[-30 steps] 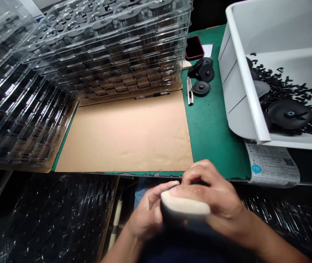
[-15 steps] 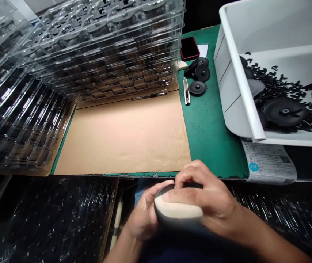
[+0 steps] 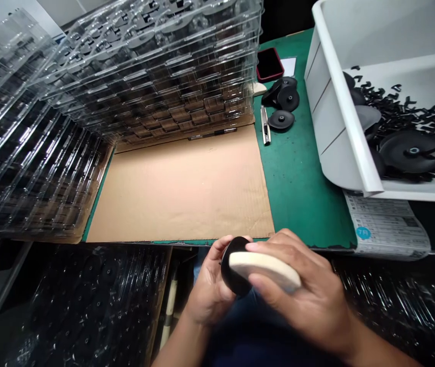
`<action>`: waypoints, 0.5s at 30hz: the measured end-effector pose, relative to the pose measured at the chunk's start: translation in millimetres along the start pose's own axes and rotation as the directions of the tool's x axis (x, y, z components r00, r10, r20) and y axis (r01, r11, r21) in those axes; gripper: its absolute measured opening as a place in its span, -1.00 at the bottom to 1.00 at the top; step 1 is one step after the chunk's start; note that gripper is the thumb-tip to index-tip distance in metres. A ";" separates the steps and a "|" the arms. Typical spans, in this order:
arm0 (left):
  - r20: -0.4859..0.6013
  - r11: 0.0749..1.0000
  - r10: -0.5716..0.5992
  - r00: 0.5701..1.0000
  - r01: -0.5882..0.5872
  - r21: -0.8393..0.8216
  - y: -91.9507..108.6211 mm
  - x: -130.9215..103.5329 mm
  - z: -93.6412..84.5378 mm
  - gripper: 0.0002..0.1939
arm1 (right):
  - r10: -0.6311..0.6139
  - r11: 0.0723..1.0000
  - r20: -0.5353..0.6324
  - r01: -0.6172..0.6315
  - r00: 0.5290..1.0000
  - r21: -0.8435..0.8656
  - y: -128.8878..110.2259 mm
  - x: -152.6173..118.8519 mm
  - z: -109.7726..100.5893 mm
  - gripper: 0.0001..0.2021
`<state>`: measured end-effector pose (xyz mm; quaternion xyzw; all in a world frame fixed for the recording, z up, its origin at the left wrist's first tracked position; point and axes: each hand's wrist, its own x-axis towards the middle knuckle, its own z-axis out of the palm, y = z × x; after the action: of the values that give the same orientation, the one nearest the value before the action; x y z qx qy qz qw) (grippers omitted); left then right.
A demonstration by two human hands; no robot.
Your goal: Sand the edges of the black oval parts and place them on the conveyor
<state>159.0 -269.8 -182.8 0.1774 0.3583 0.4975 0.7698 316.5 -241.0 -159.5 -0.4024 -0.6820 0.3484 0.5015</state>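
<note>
Just beyond the table's front edge, my left hand [image 3: 207, 291] is closed around the rim of a black round disc [image 3: 228, 278], tilted up on its side. My right hand [image 3: 315, 293] pinches a cream-coloured, rounded flat pad [image 3: 265, 261] between thumb and fingers. The pad's near end overlaps the disc in view; whether the two touch, I cannot tell. Part of the disc's face is hidden behind the pad.
Stacked clear plastic trays [image 3: 156, 76] line the back and left of the cardboard sheet [image 3: 187, 193]. A pen [image 3: 213, 134], a utility knife [image 3: 265, 126] and black discs [image 3: 281, 120] lie nearby. The white bin [image 3: 349, 127] at right holds small black parts and discs.
My right hand has shifted right and turned the pad, whose edge now shows more. The disc has been tipped more upright in my left hand. The whole view has shifted slightly.
</note>
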 end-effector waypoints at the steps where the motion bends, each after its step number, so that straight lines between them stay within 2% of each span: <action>1: -0.006 1.000 0.020 1.000 -0.020 -0.004 -1.5 0.3 -1.0 -0.36 | -0.035 0.999 -0.005 0.035 0.999 0.006 -2.6 -0.1 5.1 -0.70; 4: -0.037 0.998 0.058 0.998 -0.059 -0.033 -4.1 1.6 -6.5 -0.35 | -0.085 0.996 0.038 0.084 0.996 0.028 -6.5 -3.5 12.7 -0.71; 8: -0.047 0.995 0.069 0.996 -0.072 -0.072 -4.0 3.7 -11.0 -0.34 | -0.077 0.997 0.146 0.079 0.986 -0.009 -5.9 -9.7 6.0 -0.72; 10: -0.039 0.997 0.071 0.997 -0.072 -0.035 -4.5 4.3 -9.9 -0.34 | -0.081 0.996 0.172 0.086 0.982 -0.025 -6.0 -8.5 3.0 -0.72; 13: -0.044 0.997 0.051 0.998 -0.049 0.057 -5.7 4.7 -8.3 -0.33 | -0.108 0.993 0.115 0.112 0.988 -0.031 -6.6 -2.8 5.0 -0.69; 15: -0.060 0.998 0.041 0.997 -0.038 0.040 -6.0 5.7 -10.2 -0.29 | -0.110 0.992 0.097 0.115 0.989 -0.048 -6.0 -0.4 7.9 -0.69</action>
<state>156.8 -268.2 -195.7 0.1839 0.3876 0.5108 0.7450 307.8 -244.4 -156.4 -0.3597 -0.7355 0.3199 0.4769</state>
